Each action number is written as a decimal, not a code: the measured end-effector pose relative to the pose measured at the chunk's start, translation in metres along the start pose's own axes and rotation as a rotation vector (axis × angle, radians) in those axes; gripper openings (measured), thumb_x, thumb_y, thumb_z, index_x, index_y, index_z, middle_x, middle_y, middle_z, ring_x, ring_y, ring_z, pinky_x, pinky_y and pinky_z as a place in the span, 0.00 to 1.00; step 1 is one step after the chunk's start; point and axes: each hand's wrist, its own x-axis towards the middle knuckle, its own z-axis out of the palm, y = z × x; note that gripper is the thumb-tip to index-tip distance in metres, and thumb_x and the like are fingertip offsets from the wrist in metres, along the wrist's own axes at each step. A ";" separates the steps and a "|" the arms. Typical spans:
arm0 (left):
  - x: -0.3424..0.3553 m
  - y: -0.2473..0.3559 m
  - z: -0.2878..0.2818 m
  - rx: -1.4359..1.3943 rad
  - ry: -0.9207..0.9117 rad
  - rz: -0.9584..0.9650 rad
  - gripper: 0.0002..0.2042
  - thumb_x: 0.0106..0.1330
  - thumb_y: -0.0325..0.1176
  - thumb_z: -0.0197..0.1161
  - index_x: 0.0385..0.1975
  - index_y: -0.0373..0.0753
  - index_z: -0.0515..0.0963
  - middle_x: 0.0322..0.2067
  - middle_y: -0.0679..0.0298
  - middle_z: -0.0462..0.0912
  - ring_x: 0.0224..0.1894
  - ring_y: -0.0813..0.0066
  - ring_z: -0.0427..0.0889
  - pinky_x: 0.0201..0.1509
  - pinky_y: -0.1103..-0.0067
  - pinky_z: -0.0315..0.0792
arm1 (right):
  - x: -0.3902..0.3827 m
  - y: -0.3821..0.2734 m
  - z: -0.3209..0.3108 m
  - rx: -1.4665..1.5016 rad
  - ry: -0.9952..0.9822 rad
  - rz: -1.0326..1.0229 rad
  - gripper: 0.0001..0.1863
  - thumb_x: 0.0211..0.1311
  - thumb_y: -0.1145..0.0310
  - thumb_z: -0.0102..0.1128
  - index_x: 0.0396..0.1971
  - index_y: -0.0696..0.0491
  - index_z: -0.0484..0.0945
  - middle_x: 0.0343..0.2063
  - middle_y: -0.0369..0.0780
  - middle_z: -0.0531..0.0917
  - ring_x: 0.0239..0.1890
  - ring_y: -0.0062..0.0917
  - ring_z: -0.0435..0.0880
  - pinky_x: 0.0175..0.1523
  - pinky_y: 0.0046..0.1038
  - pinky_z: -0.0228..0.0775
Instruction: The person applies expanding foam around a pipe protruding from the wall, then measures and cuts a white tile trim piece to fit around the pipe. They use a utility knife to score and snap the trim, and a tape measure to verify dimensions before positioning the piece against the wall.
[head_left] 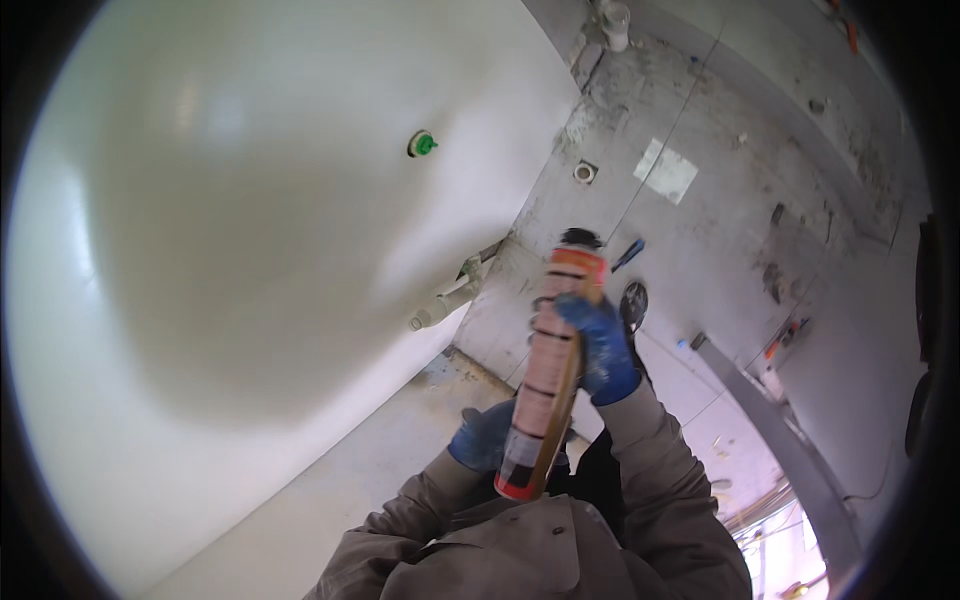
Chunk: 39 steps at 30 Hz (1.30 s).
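A long aerosol can (548,375) with a pink and orange-red body and a black top is tilted in front of me, its top pointing away. My right hand (605,350), in a blue glove, is closed around its upper half from the right. Beside the can's lower end is my left hand (480,438), also gloved in blue. The can covers most of its fingers, so whether it grips the can does not show. Motion blurs the can and both gloves a little.
A white wall (250,330) fills the left, with a green plug (424,144) in it and a pale pipe (445,303) sticking out low. On the stained tile floor are a drain (585,172), a blue-handled tool (628,255) and an orange tool (785,338). A grey frame (775,430) stands at right.
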 end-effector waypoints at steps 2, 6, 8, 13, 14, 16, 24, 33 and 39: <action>0.001 -0.015 -0.013 0.157 -0.016 0.001 0.50 0.51 0.58 0.77 0.67 0.35 0.59 0.57 0.48 0.75 0.55 0.53 0.80 0.60 0.59 0.76 | -0.004 0.020 0.022 -0.165 -0.065 0.068 0.30 0.59 0.65 0.69 0.60 0.59 0.70 0.47 0.45 0.81 0.49 0.35 0.84 0.54 0.31 0.80; -0.005 -0.025 -0.008 0.220 0.101 0.168 0.41 0.57 0.45 0.76 0.65 0.35 0.61 0.52 0.52 0.78 0.52 0.58 0.82 0.56 0.63 0.79 | 0.027 0.021 0.050 -0.772 -0.059 -0.436 0.38 0.59 0.63 0.70 0.67 0.60 0.65 0.62 0.51 0.70 0.59 0.34 0.76 0.62 0.31 0.72; -0.008 -0.019 -0.008 0.242 0.126 0.146 0.40 0.57 0.45 0.75 0.65 0.35 0.62 0.52 0.52 0.77 0.53 0.59 0.82 0.57 0.63 0.78 | 0.061 0.011 0.053 -1.143 -0.168 -0.482 0.41 0.58 0.66 0.69 0.70 0.60 0.62 0.67 0.53 0.64 0.70 0.38 0.65 0.69 0.33 0.64; -0.005 -0.003 -0.012 0.222 0.126 0.114 0.38 0.59 0.44 0.75 0.64 0.34 0.64 0.54 0.53 0.77 0.55 0.60 0.81 0.60 0.65 0.77 | 0.097 0.016 0.054 -0.940 -0.343 -0.355 0.37 0.58 0.68 0.67 0.68 0.56 0.66 0.62 0.48 0.73 0.64 0.31 0.73 0.68 0.30 0.66; -0.006 0.002 -0.010 0.229 0.128 0.104 0.38 0.59 0.45 0.75 0.64 0.34 0.64 0.55 0.53 0.77 0.55 0.61 0.81 0.60 0.65 0.76 | 0.099 0.016 0.055 -0.923 -0.322 -0.327 0.36 0.58 0.69 0.66 0.68 0.56 0.67 0.60 0.48 0.75 0.63 0.30 0.74 0.67 0.29 0.66; -0.005 0.013 -0.007 0.245 0.133 0.078 0.38 0.58 0.45 0.75 0.64 0.34 0.64 0.55 0.53 0.77 0.56 0.61 0.81 0.61 0.65 0.76 | 0.103 0.017 0.058 -0.901 -0.288 -0.301 0.34 0.58 0.69 0.65 0.67 0.57 0.69 0.57 0.47 0.77 0.59 0.30 0.77 0.65 0.28 0.67; 0.006 0.022 -0.007 0.354 0.149 -0.001 0.37 0.63 0.44 0.73 0.67 0.33 0.62 0.60 0.55 0.75 0.61 0.64 0.77 0.64 0.69 0.73 | 0.117 0.008 0.051 -0.876 -0.323 -0.217 0.26 0.55 0.68 0.67 0.55 0.60 0.79 0.48 0.46 0.82 0.46 0.26 0.83 0.55 0.27 0.75; 0.046 0.212 -0.030 0.927 0.538 0.643 0.28 0.77 0.49 0.51 0.65 0.31 0.66 0.52 0.50 0.80 0.43 0.71 0.83 0.40 0.78 0.77 | 0.128 0.019 0.050 -0.504 -0.462 -0.043 0.23 0.55 0.69 0.68 0.50 0.63 0.80 0.42 0.43 0.85 0.43 0.23 0.83 0.52 0.25 0.75; 0.100 0.267 0.057 1.298 0.652 0.724 0.17 0.78 0.38 0.52 0.55 0.29 0.73 0.34 0.55 0.85 0.17 0.79 0.78 0.20 0.83 0.73 | 0.135 0.023 0.061 -0.258 -0.486 0.138 0.13 0.58 0.69 0.65 0.39 0.63 0.83 0.35 0.44 0.85 0.37 0.24 0.83 0.45 0.25 0.77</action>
